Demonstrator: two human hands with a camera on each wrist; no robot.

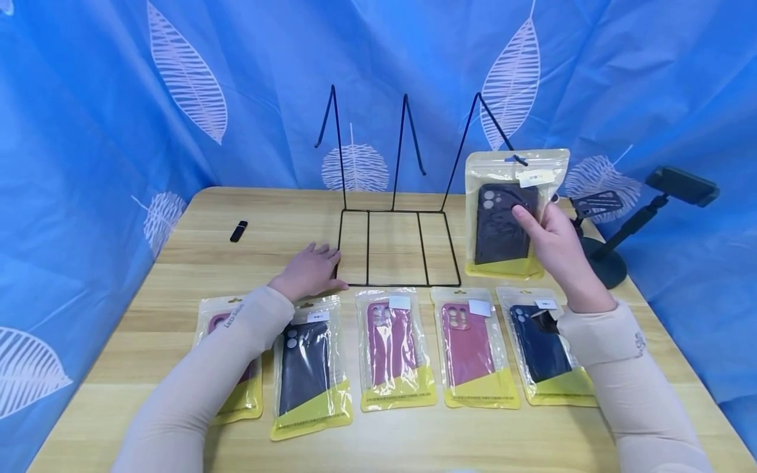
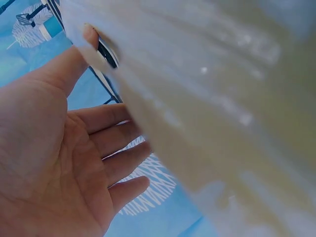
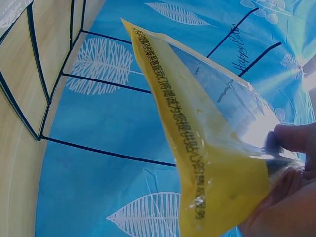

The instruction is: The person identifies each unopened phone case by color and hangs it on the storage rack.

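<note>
Five packaged phone cases lie in a row along the near edge of the counter. Beyond them the left hand rests flat, fingers straight, touching the wire rack base. The right hand is raised, fingers pinching a sixth packaged case upright at the rack's rightmost of three prongs.

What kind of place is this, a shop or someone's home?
Probably a staged recording corner, not a real shop: a blue leaf-print curtain encloses a wooden table holding a wire display rack, packaged phone cases and a phone stand. The right hand holds one packet.
</note>
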